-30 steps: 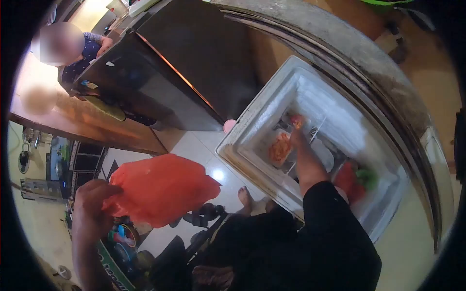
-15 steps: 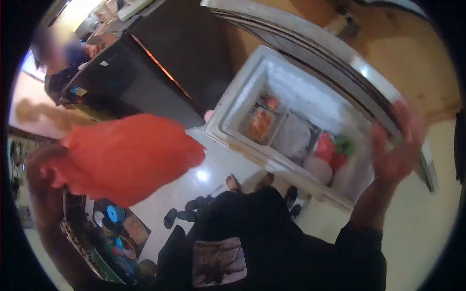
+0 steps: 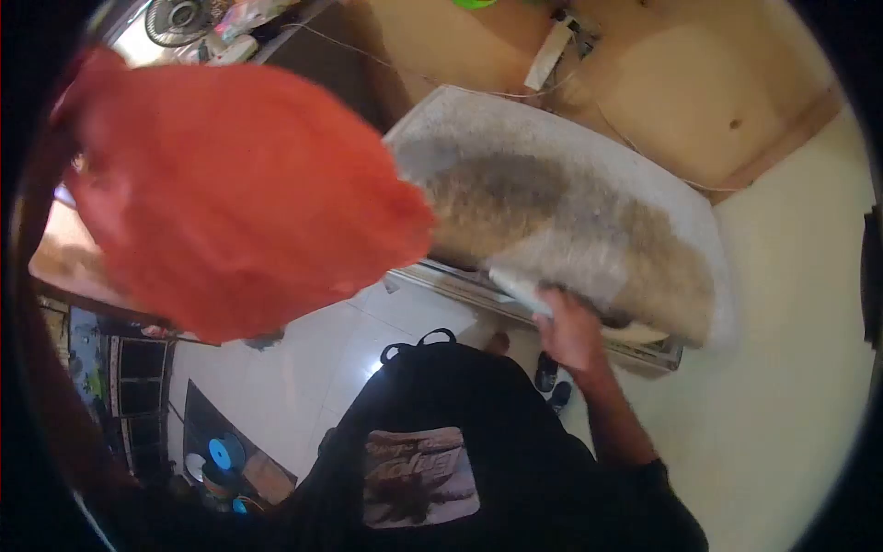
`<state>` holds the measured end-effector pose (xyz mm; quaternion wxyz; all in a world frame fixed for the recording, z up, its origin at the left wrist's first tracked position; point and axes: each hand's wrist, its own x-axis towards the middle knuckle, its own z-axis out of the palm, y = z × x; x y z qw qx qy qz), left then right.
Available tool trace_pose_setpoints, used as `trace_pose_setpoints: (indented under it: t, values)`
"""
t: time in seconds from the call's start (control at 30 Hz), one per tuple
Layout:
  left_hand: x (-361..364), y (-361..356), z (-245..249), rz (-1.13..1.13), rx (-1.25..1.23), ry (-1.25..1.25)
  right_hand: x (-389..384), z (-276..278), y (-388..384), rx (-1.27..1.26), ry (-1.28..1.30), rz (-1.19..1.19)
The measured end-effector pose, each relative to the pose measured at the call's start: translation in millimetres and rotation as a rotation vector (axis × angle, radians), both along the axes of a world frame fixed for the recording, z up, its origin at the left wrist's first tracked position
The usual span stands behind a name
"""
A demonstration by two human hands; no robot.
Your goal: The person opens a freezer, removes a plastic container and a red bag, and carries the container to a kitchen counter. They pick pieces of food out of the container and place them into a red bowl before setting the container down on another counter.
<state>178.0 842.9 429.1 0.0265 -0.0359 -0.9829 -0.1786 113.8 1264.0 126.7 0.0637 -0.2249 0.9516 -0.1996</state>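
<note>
A full red plastic bag [image 3: 248,202] hangs large at the upper left, held at its gathered end by my left hand [image 3: 69,138], which is dark and partly hidden at the edge. On the right, my right hand [image 3: 572,333] is closed on the white handle [image 3: 520,290] at the front edge of the chest freezer lid [image 3: 570,212]. The lid lies down over the freezer, its top stained brown and grey. The freezer's inside is hidden.
Behind the freezer is a wooden wall [image 3: 699,83] with a white power strip [image 3: 549,55] and a cable. A fan [image 3: 179,20] stands at the top left. Dark slippers [image 3: 547,373] lie on the tiled floor [image 3: 322,359]; blue-rimmed items [image 3: 226,452] sit lower left.
The freezer lid has come down from raised to lowered, and my right hand has moved down and left with it, closing on its handle. The red bag has risen and come nearer.
</note>
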Motion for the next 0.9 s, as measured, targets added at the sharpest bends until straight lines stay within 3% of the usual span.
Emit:
trace_pose_setpoints:
  t: [0.1,0.13,0.17,0.2,0.27,0.4,0.47,0.57,0.63,0.77,0.83,0.9]
  values:
    - [-35.3,-36.6,39.5,0.025,0.195,0.04,19.2,-91.2,15.9,-0.174,-0.061,0.052]
    - [-43.0,14.9,17.3,0.094,-0.096,0.306,24.3,-109.0,16.4,-0.133,-0.156,0.039]
    - [-68.4,29.1,7.9,-0.191,0.084,0.18,24.9,-126.0,16.6,-0.09,-0.253,0.03]
    - [-82.9,55.6,-1.2,-0.125,0.012,0.128,23.1,-147.5,22.1,-0.096,-0.251,0.043]
    - [-121.3,67.9,-37.9,-0.214,-0.056,0.147,13.0,-176.7,37.2,-0.222,-0.314,0.074]
    - [-185.4,96.2,-131.1,-0.245,0.09,0.18,-10.9,-160.4,47.2,-0.445,-0.592,-0.197]
    - [-202.6,118.2,-166.0,-0.155,0.154,-0.062,-34.1,-136.9,40.1,-0.975,-0.942,-0.553]
    - [-211.6,155.2,-218.6,-0.179,0.283,0.055,-66.6,-75.7,10.7,-1.115,-0.943,-0.481]
    - [-210.6,177.0,-248.9,-0.194,0.304,0.058,-92.4,-68.3,-4.1,-1.424,-1.02,-0.517]
    - [-197.2,215.9,-292.7,-0.301,0.467,0.142,-134.6,-86.8,-6.2,-1.633,-1.092,-0.663]
    - [-186.3,230.9,-312.8,-0.338,0.444,0.119,-146.3,-100.5,9.3,-1.731,-1.246,-0.37]
    - [-172.8,238.3,-329.8,-0.37,0.422,0.097,-150.6,-101.6,13.4,-1.761,-1.217,-0.301]
